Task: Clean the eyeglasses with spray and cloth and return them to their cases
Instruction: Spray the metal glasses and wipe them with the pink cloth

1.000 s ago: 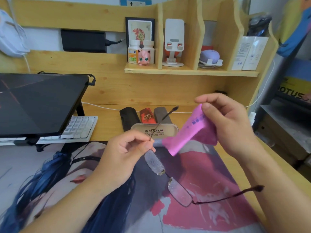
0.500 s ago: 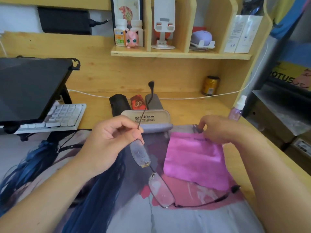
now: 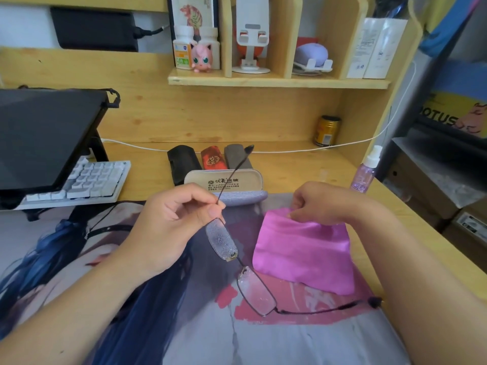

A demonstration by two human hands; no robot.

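My left hand (image 3: 171, 227) pinches the thin-framed eyeglasses (image 3: 253, 285) at the hinge of one temple and holds them above the desk mat, temples unfolded. Both lenses are speckled with droplets. The pink cloth (image 3: 303, 254) lies spread flat on the mat to the right of the glasses. My right hand (image 3: 326, 204) holds its far edge with curled fingers. An open beige and grey glasses case (image 3: 224, 183) sits just behind my left hand. The purple spray bottle (image 3: 365, 172) stands at the right on the desk.
Three more cases, black (image 3: 181, 160), red (image 3: 213, 160) and grey (image 3: 237, 156), lie behind the open case. A white keyboard (image 3: 87, 183) and a raised laptop (image 3: 44, 135) stand at the left. A gold can (image 3: 326, 130) sits by the back wall. Boxes crowd the floor at the right.
My right hand brought the pink cloth down from the air and laid it flat on the mat. The left hand kept the glasses in much the same place.
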